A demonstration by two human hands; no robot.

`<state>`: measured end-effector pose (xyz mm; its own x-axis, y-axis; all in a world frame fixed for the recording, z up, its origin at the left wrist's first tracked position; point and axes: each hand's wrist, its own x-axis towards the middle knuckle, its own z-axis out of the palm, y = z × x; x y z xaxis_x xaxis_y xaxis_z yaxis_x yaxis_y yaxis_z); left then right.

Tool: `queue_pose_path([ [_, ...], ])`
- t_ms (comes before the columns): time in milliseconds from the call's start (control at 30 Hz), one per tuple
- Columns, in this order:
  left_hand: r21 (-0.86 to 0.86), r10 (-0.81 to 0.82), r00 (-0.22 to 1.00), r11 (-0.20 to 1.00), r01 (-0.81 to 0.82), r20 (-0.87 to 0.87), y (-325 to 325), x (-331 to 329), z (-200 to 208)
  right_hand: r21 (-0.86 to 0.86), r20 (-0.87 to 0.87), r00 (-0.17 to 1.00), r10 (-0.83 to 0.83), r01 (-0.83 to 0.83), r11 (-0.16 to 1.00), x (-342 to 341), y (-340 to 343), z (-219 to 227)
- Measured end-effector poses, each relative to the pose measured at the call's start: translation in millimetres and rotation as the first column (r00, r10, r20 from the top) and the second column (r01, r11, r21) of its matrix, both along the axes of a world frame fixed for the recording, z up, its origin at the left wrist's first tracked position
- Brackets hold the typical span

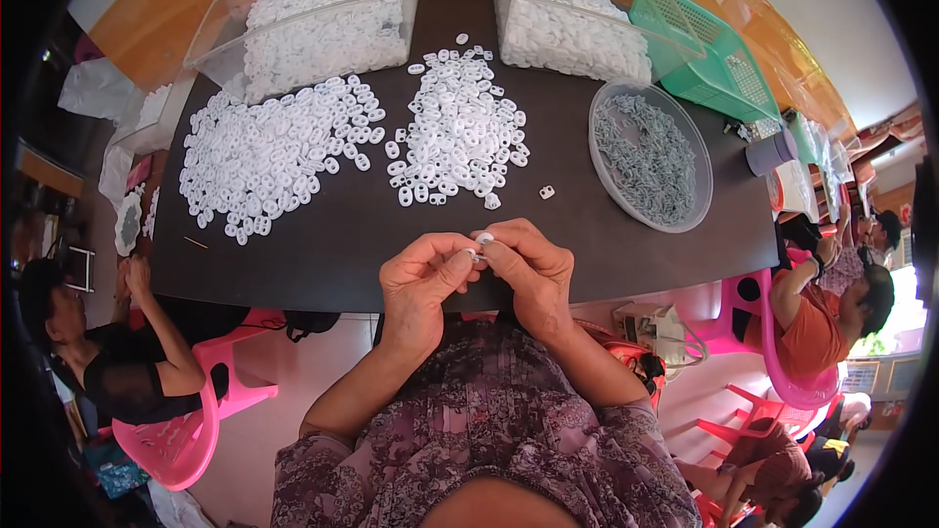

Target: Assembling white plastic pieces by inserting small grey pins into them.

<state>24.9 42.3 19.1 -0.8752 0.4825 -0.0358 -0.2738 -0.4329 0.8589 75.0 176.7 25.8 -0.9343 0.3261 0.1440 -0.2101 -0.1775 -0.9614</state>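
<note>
Close together over the table's near edge, my left hand [419, 279] and my right hand [533, 279] both have their fingers pinched. Between the right thumb and forefinger sits a small white oval plastic piece [485, 238]. A second small piece [472, 255], white and partly grey, shows at the left fingertips, mostly covered by them. The two pieces are nearly touching. Ahead of my hands lies a heap of white two-holed oval pieces [458, 127], with a wider heap of similar pieces [269, 156] to its left. One loose two-holed piece [547, 193] rests right of the heaps.
A round clear tub [653, 222] holds many tiny grey parts [641, 142]. Two clear bins of white pieces [328, 29] [572, 24] stand at the back, beside a green basket [719, 78]. A thin stick [196, 242] lies at left. People sit on both sides on pink chairs [186, 430].
</note>
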Motion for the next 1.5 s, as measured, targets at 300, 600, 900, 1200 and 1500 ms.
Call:
queue_pose_path([
  [300, 0.0, 0.102, 0.995, 0.995, -0.102, 0.002, -5, -8, 2, 0.169, 0.099, 0.988, -0.12, 0.102, 0.98, -1, 0, 7],
  [600, -0.026, 0.083, 0.995, 0.996, -0.084, -0.056, -3, -9, 5, 0.53, 0.101, 0.995, -0.017, -0.039, 0.847, -3, 13, 9],
  [900, -0.018, 0.053, 0.998, 0.998, -0.054, -0.047, 1, -5, 3, 0.13, 0.172, 0.985, 0.018, -0.041, 0.991, -1, 12, 5],
  [1200, 0.003, 0.049, 0.999, 0.999, -0.049, 0.0, 4, -4, 4, -0.015, 0.139, 0.99, 0.024, -0.022, 1.0, -1, 15, 1],
  [1500, -0.057, 0.094, 0.995, 0.994, -0.092, 0.028, 2, -5, -1, 0.044, 0.231, 0.973, -0.01, 0.0, 0.999, -4, 13, 7],
])
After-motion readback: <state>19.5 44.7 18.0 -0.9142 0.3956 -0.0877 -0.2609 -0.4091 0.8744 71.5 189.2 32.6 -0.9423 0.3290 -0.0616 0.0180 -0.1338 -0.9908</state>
